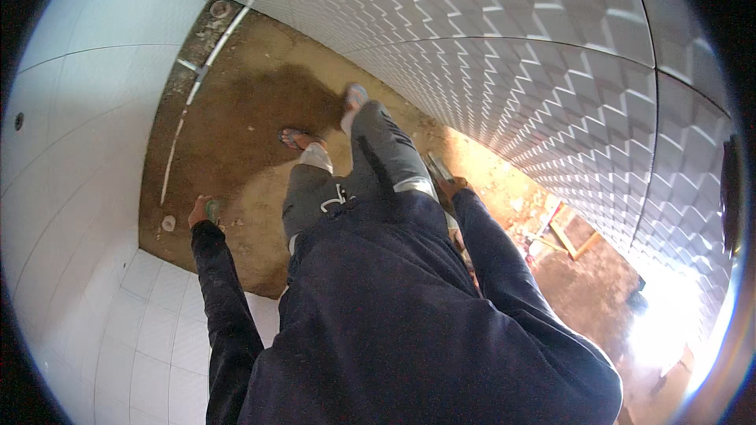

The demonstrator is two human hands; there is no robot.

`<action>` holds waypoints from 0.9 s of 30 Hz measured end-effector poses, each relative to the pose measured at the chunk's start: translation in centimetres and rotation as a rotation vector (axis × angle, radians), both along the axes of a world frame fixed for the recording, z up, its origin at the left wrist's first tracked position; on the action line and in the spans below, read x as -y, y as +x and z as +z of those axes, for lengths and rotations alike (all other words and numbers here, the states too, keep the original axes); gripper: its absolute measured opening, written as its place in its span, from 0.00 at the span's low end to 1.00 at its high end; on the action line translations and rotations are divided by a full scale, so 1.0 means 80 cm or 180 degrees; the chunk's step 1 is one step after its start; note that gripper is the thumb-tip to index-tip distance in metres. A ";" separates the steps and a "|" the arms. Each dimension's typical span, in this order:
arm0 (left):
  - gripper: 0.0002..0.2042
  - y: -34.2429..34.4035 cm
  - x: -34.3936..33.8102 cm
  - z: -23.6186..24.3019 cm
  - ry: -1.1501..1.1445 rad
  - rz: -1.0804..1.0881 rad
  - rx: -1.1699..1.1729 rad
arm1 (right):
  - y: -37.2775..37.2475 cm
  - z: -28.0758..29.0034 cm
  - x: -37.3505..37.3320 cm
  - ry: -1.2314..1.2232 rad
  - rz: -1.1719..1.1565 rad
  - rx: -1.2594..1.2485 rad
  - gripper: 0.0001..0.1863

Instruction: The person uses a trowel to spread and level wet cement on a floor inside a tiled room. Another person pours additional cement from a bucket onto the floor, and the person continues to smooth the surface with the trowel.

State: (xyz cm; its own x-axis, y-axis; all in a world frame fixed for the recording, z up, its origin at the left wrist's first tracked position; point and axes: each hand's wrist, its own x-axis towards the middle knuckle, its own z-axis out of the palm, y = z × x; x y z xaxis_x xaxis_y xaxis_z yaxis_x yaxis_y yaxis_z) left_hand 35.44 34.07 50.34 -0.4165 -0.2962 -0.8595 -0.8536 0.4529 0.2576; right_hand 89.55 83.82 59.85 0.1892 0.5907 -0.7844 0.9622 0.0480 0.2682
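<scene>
Left hand (201,211) with object (212,209); right (453,186) with tool (438,167)

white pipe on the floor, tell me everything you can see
The white pipe is long, thin and looks like plastic. It lies on the brown floor, along the pale wall at left. A short branch juts from it toward that wall. The far stretch is clearly white; the nearer one looks patchy and dirty. The left hand is near its lower end, apparently not touching it.
</scene>
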 end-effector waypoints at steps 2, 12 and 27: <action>0.17 -0.007 0.008 0.028 0.0039 0.0096 -0.0085 | 0.023 -0.029 0.019 -0.0023 0.0212 0.0089 0.36; 0.25 0.005 0.144 -0.099 -0.1699 -0.2082 0.0229 | 0.081 -0.111 0.085 0.0102 -0.0840 -0.0626 0.29; 0.21 -0.300 0.050 0.024 -0.0176 -0.0932 -0.0080 | -0.064 -0.097 0.345 0.0194 -0.0931 -0.0433 0.32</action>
